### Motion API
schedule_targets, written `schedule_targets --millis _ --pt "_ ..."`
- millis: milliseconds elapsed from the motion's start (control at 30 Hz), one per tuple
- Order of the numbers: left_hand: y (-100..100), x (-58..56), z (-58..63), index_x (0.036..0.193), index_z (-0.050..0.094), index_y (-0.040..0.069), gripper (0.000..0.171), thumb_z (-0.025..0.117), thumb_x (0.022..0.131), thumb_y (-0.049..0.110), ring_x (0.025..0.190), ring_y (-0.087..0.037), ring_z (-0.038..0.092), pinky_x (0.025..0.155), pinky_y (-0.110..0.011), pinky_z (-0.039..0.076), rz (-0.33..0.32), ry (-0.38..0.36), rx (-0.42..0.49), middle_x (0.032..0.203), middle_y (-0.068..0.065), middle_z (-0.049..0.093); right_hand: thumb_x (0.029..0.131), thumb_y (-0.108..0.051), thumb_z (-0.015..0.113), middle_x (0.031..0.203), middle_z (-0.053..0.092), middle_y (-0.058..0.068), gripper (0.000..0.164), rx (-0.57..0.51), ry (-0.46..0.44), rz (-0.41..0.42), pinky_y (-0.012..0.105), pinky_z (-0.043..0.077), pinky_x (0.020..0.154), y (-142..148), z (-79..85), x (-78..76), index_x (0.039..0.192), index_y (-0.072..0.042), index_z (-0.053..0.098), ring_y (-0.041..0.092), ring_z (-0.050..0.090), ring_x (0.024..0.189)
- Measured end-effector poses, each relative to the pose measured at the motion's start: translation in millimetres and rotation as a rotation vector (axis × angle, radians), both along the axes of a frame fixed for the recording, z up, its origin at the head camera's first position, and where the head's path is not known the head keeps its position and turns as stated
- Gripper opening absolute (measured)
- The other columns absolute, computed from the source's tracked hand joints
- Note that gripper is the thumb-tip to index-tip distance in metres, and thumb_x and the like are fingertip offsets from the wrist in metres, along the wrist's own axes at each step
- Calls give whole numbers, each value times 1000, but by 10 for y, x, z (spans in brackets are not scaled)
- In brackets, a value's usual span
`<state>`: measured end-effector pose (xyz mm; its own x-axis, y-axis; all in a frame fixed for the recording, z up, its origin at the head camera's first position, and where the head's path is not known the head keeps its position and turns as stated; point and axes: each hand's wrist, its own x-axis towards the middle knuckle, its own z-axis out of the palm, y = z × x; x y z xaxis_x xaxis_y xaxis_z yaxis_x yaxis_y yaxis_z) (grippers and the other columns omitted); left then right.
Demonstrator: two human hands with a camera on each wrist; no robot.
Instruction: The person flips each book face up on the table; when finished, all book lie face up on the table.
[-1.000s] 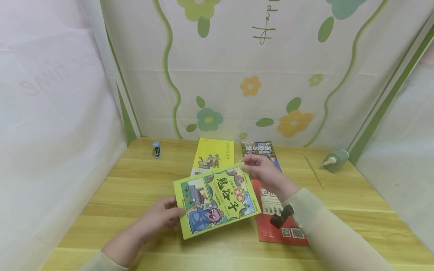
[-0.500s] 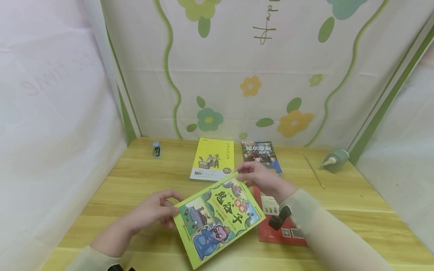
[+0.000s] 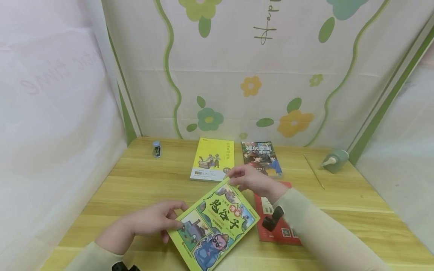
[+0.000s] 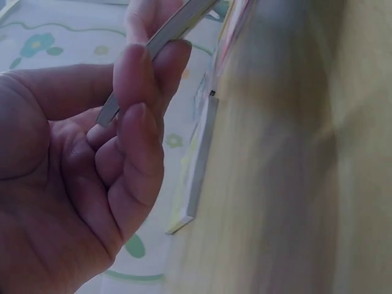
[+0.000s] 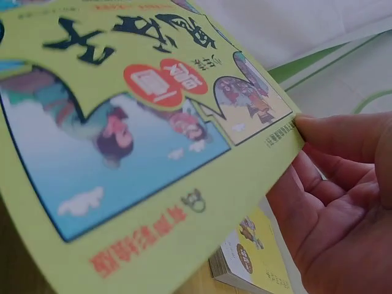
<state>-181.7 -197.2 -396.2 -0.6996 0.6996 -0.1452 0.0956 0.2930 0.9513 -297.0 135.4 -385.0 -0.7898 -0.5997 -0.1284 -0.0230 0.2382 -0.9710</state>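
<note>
A green comic book [image 3: 217,226] with a cartoon bearded figure on its cover is held tilted above the table, cover facing up. My left hand [image 3: 154,222] pinches its left edge, thumb on the cover and fingers underneath; the left wrist view shows the book's thin edge between thumb and fingers. My right hand [image 3: 255,182] pinches the far corner, and in the right wrist view the thumb [image 5: 331,131] lies at that corner. Under the right forearm lies a red book [image 3: 276,226], partly hidden by the arm and the green book.
At the back of the wooden table [image 3: 135,180] lie a yellow book [image 3: 213,158] and a dark-covered comic book [image 3: 261,156]. A small blue-capped bottle [image 3: 156,149] stands at the back left. A thin stick [image 3: 314,171] and a green bottle with a nozzle [image 3: 335,161] lie at the right.
The green book has come down towards the front edge and turned counterclockwise, with both hands holding it. The yellow book and the dark-covered comic book are now more exposed.
</note>
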Motion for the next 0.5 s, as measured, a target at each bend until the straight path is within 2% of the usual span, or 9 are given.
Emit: schedule_targets --millis 233,500 --pt "-5 9 -50 126 48 1 33 60 97 10 53 -23 63 51 -35 58 82 -55 27 89 -15 71 92 -13 68 105 67 16 24 8 0 -9 46 57 84 10 16 -12 110 3 66 30 66 95" --pt "-40 -3 -99 130 46 -2 37 59 97 9 54 -23 64 52 -34 58 111 -87 97 90 -21 71 92 -16 70 107 66 11 22 50 2 -33 43 55 85 70 -17 -36 108 -1 67 26 63 98"
